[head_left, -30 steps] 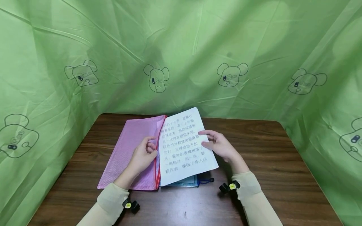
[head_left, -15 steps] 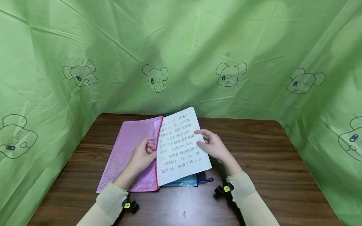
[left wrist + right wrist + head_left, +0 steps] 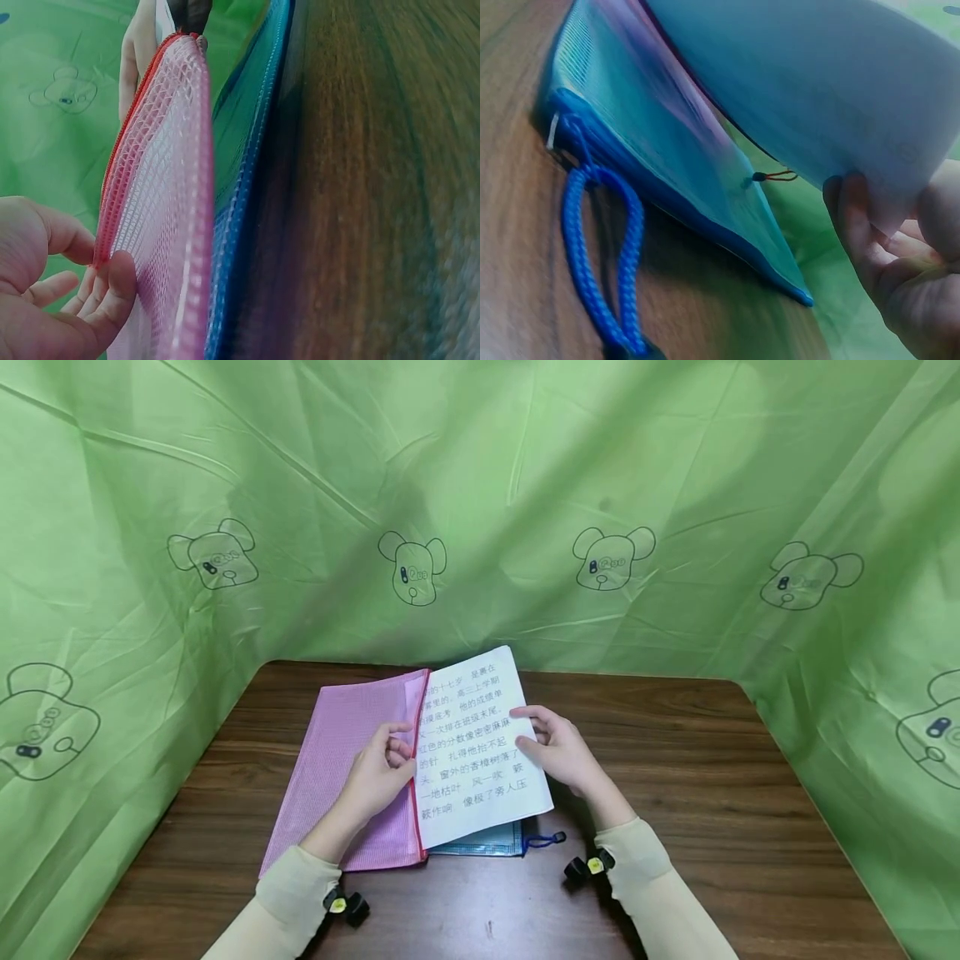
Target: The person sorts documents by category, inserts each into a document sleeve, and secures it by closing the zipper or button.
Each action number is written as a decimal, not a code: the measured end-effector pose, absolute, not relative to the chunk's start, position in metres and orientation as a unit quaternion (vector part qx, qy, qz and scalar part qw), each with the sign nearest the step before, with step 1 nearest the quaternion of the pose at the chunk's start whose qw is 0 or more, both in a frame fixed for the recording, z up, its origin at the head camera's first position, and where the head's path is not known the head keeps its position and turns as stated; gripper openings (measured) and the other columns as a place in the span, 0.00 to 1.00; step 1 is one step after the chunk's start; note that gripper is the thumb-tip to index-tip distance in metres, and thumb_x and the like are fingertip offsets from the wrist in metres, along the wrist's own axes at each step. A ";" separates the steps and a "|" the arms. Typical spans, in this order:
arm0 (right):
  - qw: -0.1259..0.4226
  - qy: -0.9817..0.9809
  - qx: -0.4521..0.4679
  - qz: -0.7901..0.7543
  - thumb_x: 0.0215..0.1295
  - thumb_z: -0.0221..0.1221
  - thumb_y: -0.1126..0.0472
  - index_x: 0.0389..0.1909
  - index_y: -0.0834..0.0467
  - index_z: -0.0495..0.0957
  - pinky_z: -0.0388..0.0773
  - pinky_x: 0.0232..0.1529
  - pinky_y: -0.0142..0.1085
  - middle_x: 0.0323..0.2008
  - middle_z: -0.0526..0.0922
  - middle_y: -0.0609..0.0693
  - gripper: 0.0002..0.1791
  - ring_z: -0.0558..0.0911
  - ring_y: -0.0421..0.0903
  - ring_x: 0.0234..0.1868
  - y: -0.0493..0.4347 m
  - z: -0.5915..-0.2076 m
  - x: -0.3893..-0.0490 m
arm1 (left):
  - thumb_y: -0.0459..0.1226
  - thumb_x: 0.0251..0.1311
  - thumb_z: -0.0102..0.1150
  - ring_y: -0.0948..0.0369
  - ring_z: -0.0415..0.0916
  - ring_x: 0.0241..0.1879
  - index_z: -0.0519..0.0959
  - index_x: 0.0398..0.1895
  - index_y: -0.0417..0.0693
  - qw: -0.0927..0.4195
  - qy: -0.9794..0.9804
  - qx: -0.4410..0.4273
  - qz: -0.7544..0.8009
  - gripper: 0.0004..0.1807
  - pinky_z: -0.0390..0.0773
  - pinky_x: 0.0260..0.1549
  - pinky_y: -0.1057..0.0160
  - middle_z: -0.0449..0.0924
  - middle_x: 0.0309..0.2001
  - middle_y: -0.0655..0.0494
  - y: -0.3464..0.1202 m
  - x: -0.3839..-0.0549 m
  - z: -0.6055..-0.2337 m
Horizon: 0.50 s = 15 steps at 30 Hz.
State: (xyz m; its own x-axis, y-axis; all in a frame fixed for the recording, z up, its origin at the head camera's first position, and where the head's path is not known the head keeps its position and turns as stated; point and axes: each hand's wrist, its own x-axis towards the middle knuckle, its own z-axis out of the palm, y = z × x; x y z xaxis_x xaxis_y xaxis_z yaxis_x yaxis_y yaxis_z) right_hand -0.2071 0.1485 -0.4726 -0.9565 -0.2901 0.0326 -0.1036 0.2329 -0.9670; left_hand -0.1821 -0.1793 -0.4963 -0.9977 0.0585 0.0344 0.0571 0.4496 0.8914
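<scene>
A pink mesh zip pouch [image 3: 337, 735] with a red zip lies at the left of the table. My left hand [image 3: 378, 772] pinches its zip edge [image 3: 112, 195] between thumb and fingers. A white sheet of paper [image 3: 472, 760], covered in handwritten characters, slants up to the right with its left margin inside the pouch's opening. The first characters of some lines are hidden behind the red edge. My right hand [image 3: 558, 747] grips the sheet's right edge, thumb on the written face; in the right wrist view its fingers [image 3: 855, 217] show against the paper's back.
Under the sheet and the pink pouch lies a blue zip pouch [image 3: 487, 841], its blue cord pull [image 3: 542, 841] sticking out to the right. The dark wooden table [image 3: 712, 793] backs onto a green curtain [image 3: 487, 485] printed with bear heads.
My right hand has moved left with the sheet, and more of its left margin is now inside the pink pouch. The pouch has shifted slightly left; my left hand stays at its zip edge.
</scene>
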 end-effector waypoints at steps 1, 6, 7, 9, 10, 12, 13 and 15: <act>0.076 0.783 -0.126 -0.605 0.76 0.61 0.71 0.71 0.60 0.77 0.90 0.39 0.43 0.56 0.88 0.61 0.25 0.92 0.53 0.44 0.147 -0.473 -0.207 | 0.25 0.64 0.66 0.56 0.79 0.40 0.74 0.71 0.46 -0.001 0.851 0.033 0.525 0.32 0.80 0.37 0.67 0.81 0.46 0.47 -0.179 -0.182 -0.497; 0.072 0.779 -0.122 -0.611 0.76 0.61 0.71 0.71 0.59 0.77 0.90 0.39 0.43 0.56 0.89 0.60 0.24 0.92 0.53 0.44 0.141 -0.477 -0.206 | 0.25 0.62 0.67 0.56 0.80 0.40 0.75 0.70 0.46 -0.012 0.849 0.032 0.528 0.31 0.80 0.37 0.67 0.81 0.45 0.47 -0.178 -0.182 -0.497; 0.071 0.778 -0.122 -0.613 0.76 0.61 0.71 0.71 0.59 0.77 0.90 0.39 0.43 0.56 0.89 0.60 0.24 0.92 0.53 0.44 0.140 -0.477 -0.206 | 0.25 0.62 0.67 0.56 0.80 0.40 0.75 0.69 0.45 -0.014 0.849 0.031 0.527 0.31 0.80 0.37 0.67 0.81 0.45 0.47 -0.178 -0.182 -0.497; 0.069 0.775 -0.121 -0.617 0.76 0.61 0.71 0.71 0.60 0.77 0.91 0.39 0.44 0.56 0.89 0.60 0.25 0.92 0.53 0.45 0.138 -0.479 -0.205 | 0.25 0.62 0.67 0.56 0.79 0.40 0.75 0.69 0.45 -0.018 0.848 0.029 0.529 0.30 0.80 0.37 0.67 0.81 0.46 0.47 -0.177 -0.182 -0.497; 0.068 0.774 -0.120 -0.618 0.76 0.61 0.71 0.71 0.60 0.77 0.91 0.39 0.44 0.56 0.89 0.60 0.25 0.92 0.53 0.44 0.137 -0.479 -0.205 | 0.25 0.62 0.66 0.56 0.79 0.40 0.76 0.68 0.45 -0.020 0.848 0.028 0.528 0.30 0.80 0.37 0.67 0.81 0.46 0.47 -0.177 -0.182 -0.497; 0.067 0.772 -0.120 -0.620 0.76 0.61 0.72 0.71 0.60 0.77 0.91 0.39 0.43 0.57 0.89 0.60 0.25 0.92 0.53 0.45 0.135 -0.480 -0.204 | 0.25 0.62 0.66 0.56 0.79 0.40 0.76 0.68 0.45 -0.025 0.848 0.026 0.529 0.29 0.79 0.36 0.67 0.81 0.45 0.47 -0.176 -0.180 -0.495; 0.067 0.772 -0.119 -0.620 0.76 0.61 0.71 0.71 0.60 0.77 0.91 0.39 0.43 0.57 0.89 0.60 0.25 0.92 0.53 0.45 0.134 -0.481 -0.204 | 0.25 0.62 0.65 0.56 0.79 0.39 0.76 0.68 0.45 -0.028 0.848 0.025 0.528 0.29 0.79 0.36 0.67 0.81 0.45 0.48 -0.175 -0.180 -0.495; 0.069 0.772 -0.117 -0.620 0.76 0.61 0.71 0.71 0.59 0.77 0.91 0.39 0.43 0.56 0.89 0.59 0.25 0.92 0.53 0.44 0.131 -0.481 -0.203 | 0.25 0.62 0.64 0.56 0.79 0.39 0.76 0.67 0.45 -0.034 0.849 0.024 0.527 0.28 0.79 0.36 0.67 0.81 0.45 0.48 -0.173 -0.178 -0.493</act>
